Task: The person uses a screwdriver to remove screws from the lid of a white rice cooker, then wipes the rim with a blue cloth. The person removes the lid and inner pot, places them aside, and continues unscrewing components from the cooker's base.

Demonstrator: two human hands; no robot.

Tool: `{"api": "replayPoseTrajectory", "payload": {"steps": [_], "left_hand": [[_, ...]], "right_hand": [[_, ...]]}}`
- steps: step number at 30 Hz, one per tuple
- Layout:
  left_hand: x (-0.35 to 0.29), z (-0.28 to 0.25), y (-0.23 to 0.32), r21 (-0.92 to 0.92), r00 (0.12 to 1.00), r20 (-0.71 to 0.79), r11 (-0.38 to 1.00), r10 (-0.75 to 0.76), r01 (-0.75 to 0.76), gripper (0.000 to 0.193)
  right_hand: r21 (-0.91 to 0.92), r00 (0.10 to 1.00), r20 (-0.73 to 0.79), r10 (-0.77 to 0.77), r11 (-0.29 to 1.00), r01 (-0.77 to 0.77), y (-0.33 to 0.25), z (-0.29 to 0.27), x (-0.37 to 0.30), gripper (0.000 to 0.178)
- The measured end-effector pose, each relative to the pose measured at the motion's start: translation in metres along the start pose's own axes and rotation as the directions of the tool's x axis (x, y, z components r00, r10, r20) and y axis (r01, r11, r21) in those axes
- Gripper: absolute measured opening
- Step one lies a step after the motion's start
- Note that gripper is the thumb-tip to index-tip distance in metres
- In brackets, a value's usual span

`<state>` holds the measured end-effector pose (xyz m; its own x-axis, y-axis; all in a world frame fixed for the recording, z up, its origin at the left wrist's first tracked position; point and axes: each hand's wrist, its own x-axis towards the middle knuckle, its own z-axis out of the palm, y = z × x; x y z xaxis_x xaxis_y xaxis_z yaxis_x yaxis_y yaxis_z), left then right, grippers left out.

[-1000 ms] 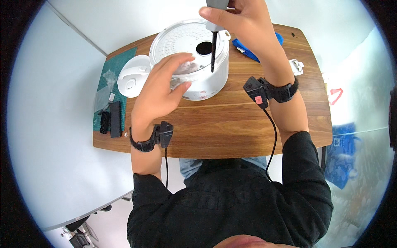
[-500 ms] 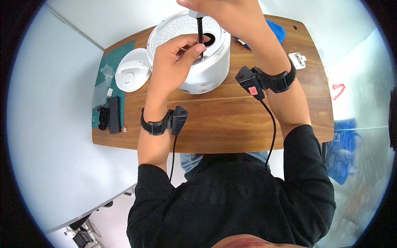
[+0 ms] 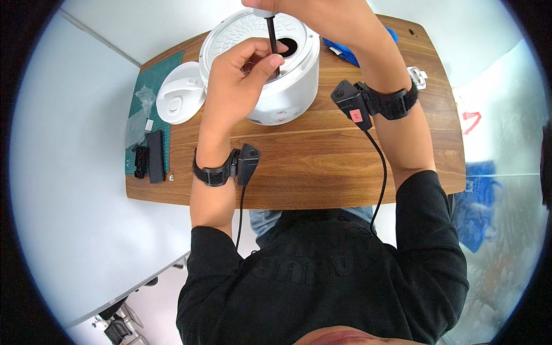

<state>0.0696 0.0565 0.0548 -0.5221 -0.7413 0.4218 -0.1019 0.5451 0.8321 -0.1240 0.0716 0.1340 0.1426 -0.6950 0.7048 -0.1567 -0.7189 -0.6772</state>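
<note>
A white rice cooker (image 3: 287,101) stands at the far side of the table, its flat vented face up with a dark round opening in it. My right hand (image 3: 310,12), cut off by the upper edge, grips the grey handle of a screwdriver (image 3: 272,34) from above. The black shaft points down to the near rim of that face. My left hand (image 3: 241,75) pinches the shaft low down with thumb and fingers, near the tip. What lies right under the tip is too small to make out. A white oval lid (image 3: 185,92) with a handle rests just left of the cooker.
A green cutting mat (image 3: 162,75) lies at the left with clear plastic bags (image 3: 138,127), a dark grey case (image 3: 155,155) and a black strap (image 3: 140,162). Behind my right forearm are a blue cloth (image 3: 348,53) and a white plastic part (image 3: 418,77). Cables trail from both wrist devices.
The whole view has shifted a little. The screwdriver leans slightly more, with its handle further left; both hands keep their hold on it.
</note>
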Motion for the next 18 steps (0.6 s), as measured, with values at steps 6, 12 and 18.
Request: {"api": "replayPoseTrajectory", "payload": {"steps": [6, 12, 18], "left_hand": [[0.001, -0.001, 0.007, -0.035, 0.999, 0.041, 0.999, 0.014, -0.013, 0.021], [0.002, -0.002, 0.008, -0.038, 0.999, 0.045, 0.999, -0.002, 0.003, 0.016], [0.005, -0.001, -0.002, 0.007, 0.999, -0.048, 1.000, 0.024, -0.024, 0.011]], "right_hand": [[0.195, 0.991, 0.129, -0.030, 0.981, 0.004, 0.010, -0.004, -0.001, 0.063], [0.430, 0.985, 0.169, 0.029, 0.897, -0.101, 0.008, -0.001, -0.004, 0.056], [-0.012, 0.991, 0.086, 0.104, 0.995, -0.104, -0.004, 0.006, -0.003, 0.039]]}}
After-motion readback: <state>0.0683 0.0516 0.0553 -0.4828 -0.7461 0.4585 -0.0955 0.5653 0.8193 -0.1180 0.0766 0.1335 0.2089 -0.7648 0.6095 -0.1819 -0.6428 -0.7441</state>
